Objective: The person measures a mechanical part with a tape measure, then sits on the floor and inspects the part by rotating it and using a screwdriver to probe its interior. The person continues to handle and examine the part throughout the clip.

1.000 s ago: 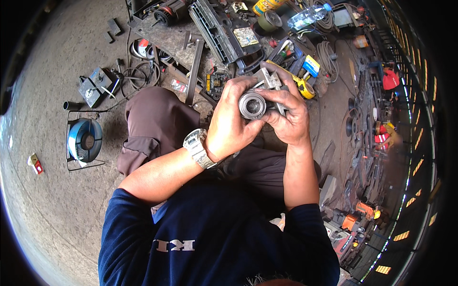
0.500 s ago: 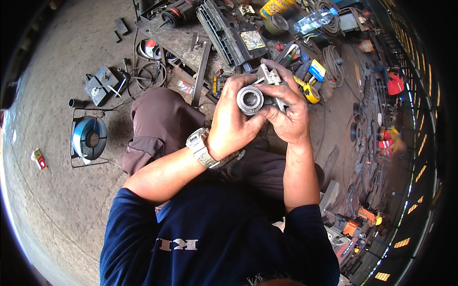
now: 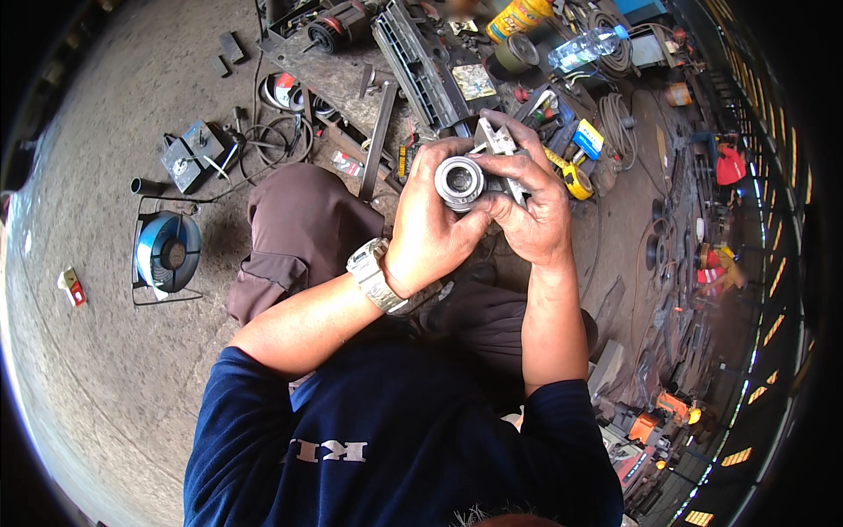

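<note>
Both hands hold a grey metal machine part above my lap. Its round ball bearing [image 3: 459,183], with a dark hole in the centre, faces up between my hands. My left hand [image 3: 423,221] is closed around the bearing's left side, thumb below it. My right hand [image 3: 539,211] is closed over a pale cast-metal housing [image 3: 497,142] with angular edges, just right of the bearing. The right fingers reach across the housing to the bearing's rim. Fingers cover much of the part, and whether bearing and housing are joined cannot be seen.
A slotted metal machine frame [image 3: 420,75] lies ahead, near a water bottle [image 3: 581,51] and a yellow container [image 3: 520,18]. A yellow tape measure [image 3: 575,183] lies right of my hands. Leftward are a blue wire spool [image 3: 165,252] and a switch box [image 3: 189,158] with cable.
The view has shifted slightly, so the floor things sit a little further right. Both hands keep nearly the same grip, and the bearing's face is tilted very slightly differently.
</note>
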A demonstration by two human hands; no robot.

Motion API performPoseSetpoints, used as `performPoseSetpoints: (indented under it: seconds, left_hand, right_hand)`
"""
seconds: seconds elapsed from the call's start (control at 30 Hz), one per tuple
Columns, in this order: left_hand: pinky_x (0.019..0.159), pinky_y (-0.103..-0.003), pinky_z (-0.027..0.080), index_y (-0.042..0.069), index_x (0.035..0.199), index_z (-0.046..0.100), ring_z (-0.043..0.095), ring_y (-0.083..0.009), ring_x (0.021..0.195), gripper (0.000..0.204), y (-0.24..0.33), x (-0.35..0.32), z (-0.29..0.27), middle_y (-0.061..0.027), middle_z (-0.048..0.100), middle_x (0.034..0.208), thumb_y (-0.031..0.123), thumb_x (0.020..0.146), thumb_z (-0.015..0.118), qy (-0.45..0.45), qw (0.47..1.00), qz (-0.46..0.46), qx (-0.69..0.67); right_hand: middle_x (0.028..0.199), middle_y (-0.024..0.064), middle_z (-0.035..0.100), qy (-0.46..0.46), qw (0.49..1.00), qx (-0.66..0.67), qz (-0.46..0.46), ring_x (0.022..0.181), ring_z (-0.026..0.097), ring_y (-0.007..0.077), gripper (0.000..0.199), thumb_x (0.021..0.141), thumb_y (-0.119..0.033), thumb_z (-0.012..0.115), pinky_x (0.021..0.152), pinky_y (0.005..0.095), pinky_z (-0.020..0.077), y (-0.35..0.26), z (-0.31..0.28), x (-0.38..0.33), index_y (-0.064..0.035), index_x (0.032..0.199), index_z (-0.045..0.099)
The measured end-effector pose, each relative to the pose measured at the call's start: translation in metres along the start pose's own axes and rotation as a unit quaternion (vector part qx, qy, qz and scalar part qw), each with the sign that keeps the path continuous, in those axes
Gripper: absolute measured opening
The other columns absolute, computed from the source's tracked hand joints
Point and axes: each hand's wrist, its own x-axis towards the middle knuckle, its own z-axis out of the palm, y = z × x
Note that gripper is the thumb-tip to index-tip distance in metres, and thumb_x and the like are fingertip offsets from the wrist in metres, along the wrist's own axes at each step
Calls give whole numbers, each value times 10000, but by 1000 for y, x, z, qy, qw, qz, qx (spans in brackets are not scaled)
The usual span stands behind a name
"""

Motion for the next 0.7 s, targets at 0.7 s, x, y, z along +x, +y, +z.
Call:
performPoseSetpoints:
  seconds: [0.7]
  left_hand:
    - [1039,-474,505,0,1349,540,623,-407,1198,703,12,-9,7,-213,616,1297,85,728,858,-63,994,87,30]
  right_hand:
    - [1456,264,568,37,999,-28,-16,1302,611,388,487,853,-446,835,1078,467,494,-4,-13,-42,-103,1195,779]
